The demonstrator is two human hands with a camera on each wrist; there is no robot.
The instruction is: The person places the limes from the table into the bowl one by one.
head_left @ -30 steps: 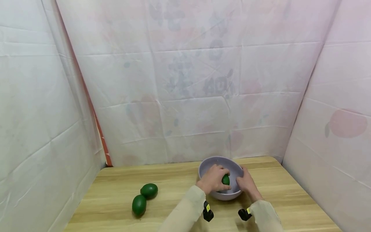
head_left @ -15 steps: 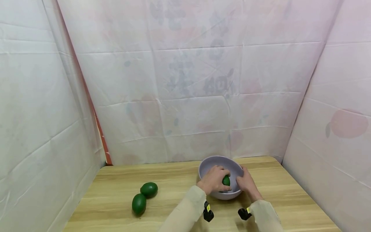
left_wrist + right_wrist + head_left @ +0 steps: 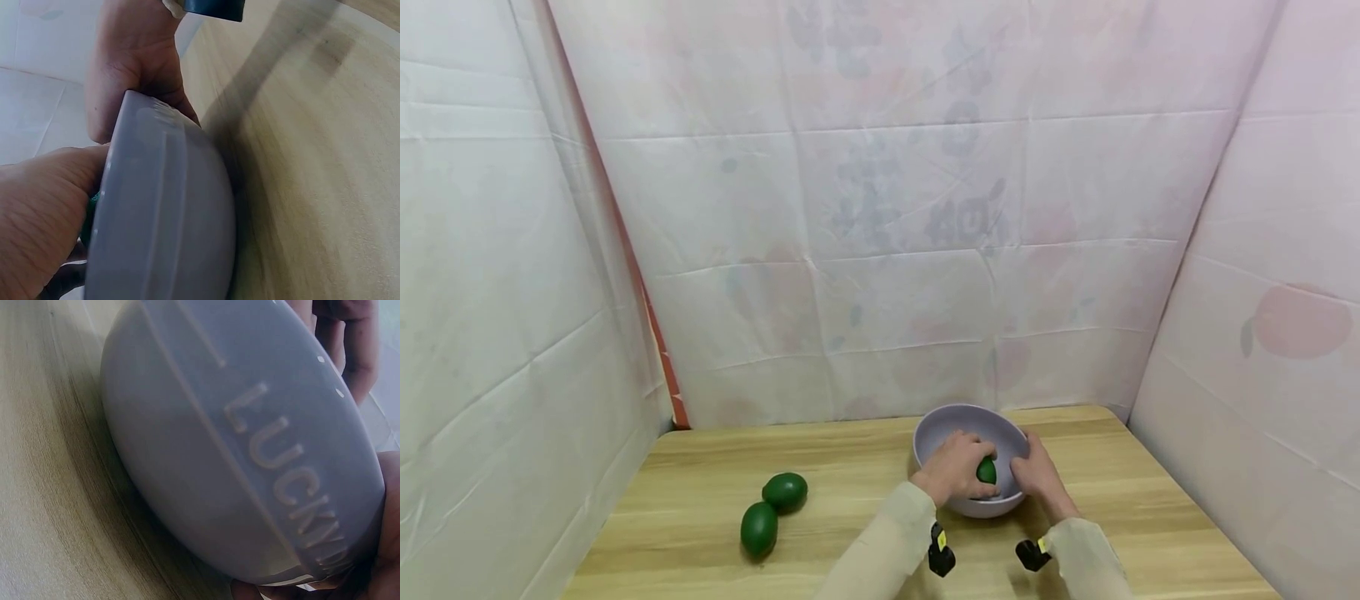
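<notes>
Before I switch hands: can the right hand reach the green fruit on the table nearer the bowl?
Probably not easily: the right hand grips the bowl, which, with the left arm, lies between it and that green fruit.

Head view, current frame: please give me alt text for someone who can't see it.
A person's left-hand grip holds a green egg-shaped object within the rim of a grey-purple bowl; the right-hand grip holds the bowl's right side. Two similar green objects lie together to the left on a wood-grain table, with pale sheets behind.
</notes>
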